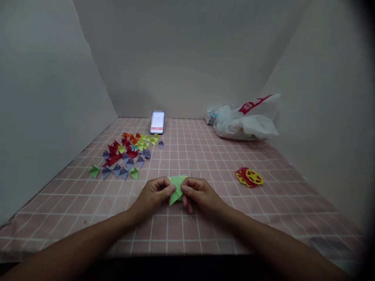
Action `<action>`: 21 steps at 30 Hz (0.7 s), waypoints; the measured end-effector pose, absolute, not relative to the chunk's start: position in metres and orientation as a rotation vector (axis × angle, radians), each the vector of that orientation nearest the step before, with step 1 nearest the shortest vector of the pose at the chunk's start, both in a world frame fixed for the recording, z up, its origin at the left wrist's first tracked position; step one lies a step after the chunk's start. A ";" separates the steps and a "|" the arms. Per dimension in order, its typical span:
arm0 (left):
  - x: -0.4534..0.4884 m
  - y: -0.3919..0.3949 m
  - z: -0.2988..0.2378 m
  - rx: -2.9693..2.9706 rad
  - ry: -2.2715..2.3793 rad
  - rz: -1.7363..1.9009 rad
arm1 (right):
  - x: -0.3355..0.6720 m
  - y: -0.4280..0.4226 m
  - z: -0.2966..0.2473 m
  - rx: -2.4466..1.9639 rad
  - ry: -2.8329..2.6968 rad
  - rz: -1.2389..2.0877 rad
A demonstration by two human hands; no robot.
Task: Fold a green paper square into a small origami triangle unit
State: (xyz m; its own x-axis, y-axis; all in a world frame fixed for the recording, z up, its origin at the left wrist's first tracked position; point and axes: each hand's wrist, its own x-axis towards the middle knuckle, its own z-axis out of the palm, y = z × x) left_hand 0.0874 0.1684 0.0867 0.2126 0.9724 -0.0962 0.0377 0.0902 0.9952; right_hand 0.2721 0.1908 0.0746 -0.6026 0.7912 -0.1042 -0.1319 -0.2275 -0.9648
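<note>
A small piece of green paper [177, 186], partly folded, is pinched between both of my hands just above the pink checked tablecloth [181, 226]. My left hand [155, 194] grips its left side with curled fingers. My right hand [197, 193] grips its right side, thumb and fingers pressed on the paper. Part of the paper is hidden behind my fingers.
Several folded paper triangles [125, 154] in red, purple, green, yellow and orange lie at the left. A phone [157, 121] stands at the back. A white plastic bag [244, 119] sits back right. Red and yellow paper cut-outs [249, 177] lie to the right. Grey walls enclose the table.
</note>
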 end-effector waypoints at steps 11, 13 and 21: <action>0.086 0.167 0.086 1.265 1.080 0.972 | 0.271 0.189 0.076 -0.847 -1.371 1.948; 0.085 0.168 0.085 1.249 1.076 0.960 | 0.271 0.189 0.077 -0.845 -1.360 1.935; 0.085 0.169 0.084 1.240 1.104 0.941 | 0.270 0.191 0.078 -0.871 -1.292 1.914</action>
